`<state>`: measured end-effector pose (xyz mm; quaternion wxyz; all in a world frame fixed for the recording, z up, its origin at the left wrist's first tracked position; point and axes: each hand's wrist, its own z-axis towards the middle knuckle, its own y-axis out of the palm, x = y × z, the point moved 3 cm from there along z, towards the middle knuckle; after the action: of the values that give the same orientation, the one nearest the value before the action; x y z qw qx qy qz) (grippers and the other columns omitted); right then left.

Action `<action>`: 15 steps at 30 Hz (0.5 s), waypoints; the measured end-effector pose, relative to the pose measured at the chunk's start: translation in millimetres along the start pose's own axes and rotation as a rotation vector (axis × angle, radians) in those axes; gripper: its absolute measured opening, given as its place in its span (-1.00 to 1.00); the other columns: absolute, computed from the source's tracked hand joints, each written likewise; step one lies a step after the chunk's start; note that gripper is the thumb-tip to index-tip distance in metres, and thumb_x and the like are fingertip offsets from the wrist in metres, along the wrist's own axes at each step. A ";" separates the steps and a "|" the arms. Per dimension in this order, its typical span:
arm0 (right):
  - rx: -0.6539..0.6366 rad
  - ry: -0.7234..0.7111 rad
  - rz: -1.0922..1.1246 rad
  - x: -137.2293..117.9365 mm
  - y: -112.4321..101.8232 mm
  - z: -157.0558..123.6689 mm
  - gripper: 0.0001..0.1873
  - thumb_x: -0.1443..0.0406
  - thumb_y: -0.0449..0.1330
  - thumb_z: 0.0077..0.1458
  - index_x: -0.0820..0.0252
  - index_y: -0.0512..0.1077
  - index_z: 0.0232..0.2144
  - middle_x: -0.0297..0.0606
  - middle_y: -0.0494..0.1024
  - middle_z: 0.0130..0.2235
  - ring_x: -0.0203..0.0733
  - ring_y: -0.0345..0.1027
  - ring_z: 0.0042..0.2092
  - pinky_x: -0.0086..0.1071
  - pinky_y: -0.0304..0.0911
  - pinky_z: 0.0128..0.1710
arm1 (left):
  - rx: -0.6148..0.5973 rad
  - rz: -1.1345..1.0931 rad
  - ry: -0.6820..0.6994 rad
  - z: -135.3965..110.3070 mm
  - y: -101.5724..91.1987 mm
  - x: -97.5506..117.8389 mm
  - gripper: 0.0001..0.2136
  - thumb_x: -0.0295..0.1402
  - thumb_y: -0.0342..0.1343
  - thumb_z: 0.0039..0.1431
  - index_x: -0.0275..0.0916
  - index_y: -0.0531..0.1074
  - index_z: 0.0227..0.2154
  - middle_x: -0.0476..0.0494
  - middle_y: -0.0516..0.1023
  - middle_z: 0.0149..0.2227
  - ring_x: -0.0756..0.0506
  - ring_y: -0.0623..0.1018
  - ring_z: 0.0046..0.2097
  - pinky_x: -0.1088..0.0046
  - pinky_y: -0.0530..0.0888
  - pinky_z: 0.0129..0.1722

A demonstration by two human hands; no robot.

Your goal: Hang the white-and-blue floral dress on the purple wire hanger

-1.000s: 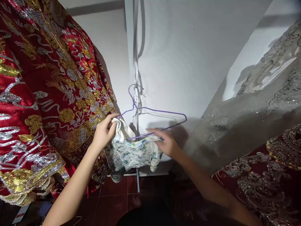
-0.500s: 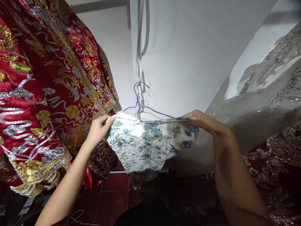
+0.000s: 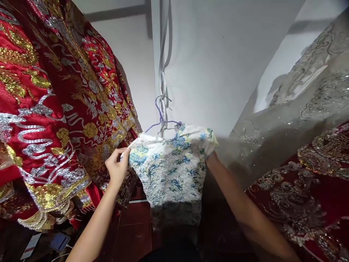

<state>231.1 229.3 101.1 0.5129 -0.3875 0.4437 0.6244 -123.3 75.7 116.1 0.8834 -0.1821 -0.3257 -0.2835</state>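
Note:
A white short-sleeved top [image 3: 174, 174] with blue, green and yellow flowers is spread out in front of me. Its shoulders lie over a purple wire hanger [image 3: 158, 108], whose hook and part of its arms show above the neckline. My left hand [image 3: 119, 164] pinches the edge of the sleeve on the left side between thumb and fingers. At the opposite sleeve is my right hand [image 3: 211, 160], its fingers covered by the fabric, so their hold cannot be seen. Shadow darkens the lower part of the top.
A red jacket [image 3: 92, 91] with gold and silver embroidery hangs close on the left. White cables [image 3: 163, 47] run down the wall. Sheer beaded fabric [image 3: 308, 91] and a dark red beaded garment [image 3: 294, 196] are on the right. A phone [image 3: 59, 241] lies lower left.
The right side of the top has come up onto the hanger arm, and its shoulder now stands higher. My right hand has moved left and behind the sleeve. My left hand keeps its pinch.

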 end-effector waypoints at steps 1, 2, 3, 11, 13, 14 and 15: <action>0.007 0.010 0.033 -2.0 -6.3 -2.3 -0.48 -0.18 0.06 0.17 0.07 0.51 -0.21 -0.20 0.62 -0.25 0.01 0.54 -0.17 -0.09 0.50 -0.22 | 0.004 -0.028 -0.005 -6.3 -0.9 -2.5 -0.86 -0.28 0.21 0.18 -0.26 0.52 -0.36 -0.10 0.61 -0.30 -0.10 0.58 -0.22 0.41 0.47 -0.15; 0.018 0.019 0.074 -5.5 -12.1 -3.8 -0.49 -0.18 0.10 0.13 0.05 0.51 -0.21 -0.22 0.63 -0.25 0.04 0.54 -0.14 -0.08 0.50 -0.20 | 0.001 -0.050 -0.020 -11.4 -1.0 -4.5 -0.86 -0.28 0.21 0.19 -0.26 0.49 -0.37 -0.11 0.60 -0.29 -0.10 0.58 -0.22 0.41 0.47 -0.15; 0.029 0.028 0.121 -10.7 -16.4 -4.0 -0.51 -0.16 0.16 0.09 0.05 0.51 -0.21 -0.22 0.63 -0.23 0.05 0.54 -0.12 -0.08 0.50 -0.17 | -0.011 -0.062 -0.039 -14.7 -0.5 -5.6 -0.85 -0.28 0.19 0.20 -0.26 0.47 -0.38 -0.11 0.60 -0.28 -0.09 0.57 -0.21 0.41 0.46 -0.15; 0.044 -0.164 0.222 -89.2 23.4 -6.2 -0.56 -0.03 0.26 0.09 0.07 0.47 -0.09 -0.26 0.61 -0.20 -0.03 0.53 -0.06 -0.21 0.49 -0.12 | -0.482 -0.150 -0.004 39.2 37.9 34.0 -0.66 -0.18 0.06 0.30 -0.21 0.41 0.05 -0.16 0.58 -0.12 -0.11 0.55 -0.16 0.43 0.43 -0.20; -0.088 -0.148 0.124 -104.9 39.5 -30.2 -0.59 -0.02 0.27 0.10 0.06 0.50 -0.09 -0.27 0.61 -0.26 -0.08 0.55 -0.15 -0.26 0.50 -0.21 | -0.485 -0.185 0.022 53.2 46.9 43.8 -0.67 -0.18 0.11 0.27 -0.21 0.43 0.02 -0.15 0.58 -0.14 -0.10 0.54 -0.19 0.44 0.43 -0.20; -0.211 -0.141 0.055 -111.5 46.0 -44.2 -0.60 0.01 0.32 0.07 0.06 0.52 -0.10 -0.28 0.61 -0.29 -0.10 0.55 -0.20 -0.29 0.50 -0.24 | -0.466 -0.182 0.032 56.8 49.5 46.3 -0.70 -0.18 0.13 0.25 -0.22 0.46 -0.05 -0.13 0.57 -0.20 -0.09 0.53 -0.23 0.45 0.42 -0.22; -0.394 -0.146 -0.017 -117.2 51.6 -58.2 -0.57 0.05 0.38 0.00 0.06 0.54 -0.10 -0.29 0.61 -0.29 -0.11 0.55 -0.22 -0.30 0.50 -0.26 | -0.442 -0.173 0.035 58.1 50.8 47.2 -0.74 -0.17 0.13 0.25 -0.23 0.48 -0.13 -0.10 0.56 -0.26 -0.08 0.51 -0.26 0.45 0.41 -0.24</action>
<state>202.2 135.0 201.4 0.4633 -0.4375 0.2716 0.7213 -89.6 126.4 183.2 0.8000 -0.3374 -0.2548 -0.4258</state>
